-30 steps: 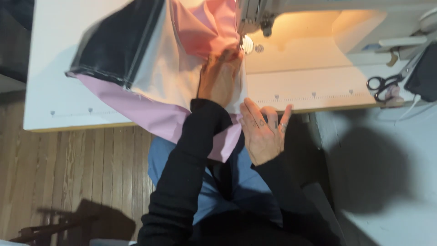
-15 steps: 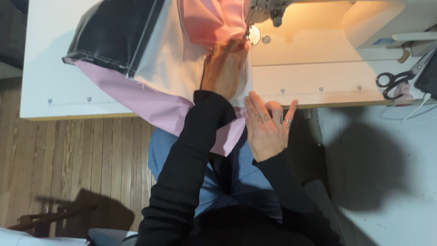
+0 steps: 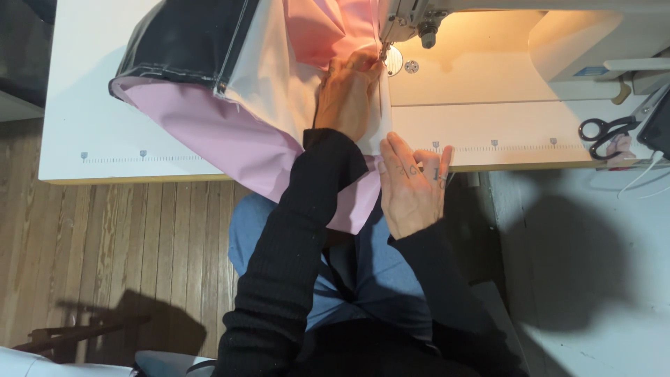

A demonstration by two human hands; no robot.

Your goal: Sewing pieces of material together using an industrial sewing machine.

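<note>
We are pressing our left hand [image 3: 347,98] flat and open on the fabric [image 3: 279,91] at top centre beside the sewing machine [image 3: 419,21], while our right hand [image 3: 412,185] is resting open-fingered on the counter [image 3: 488,132] edge below it, scissors [image 3: 604,132] lying far right.

I see black scissors [image 3: 604,132] lying on the right side of the white desk [image 3: 91,112], a wooden floor [image 3: 105,244] under it, and a dark wooden chair piece [image 3: 77,331] down in the left corner.
</note>
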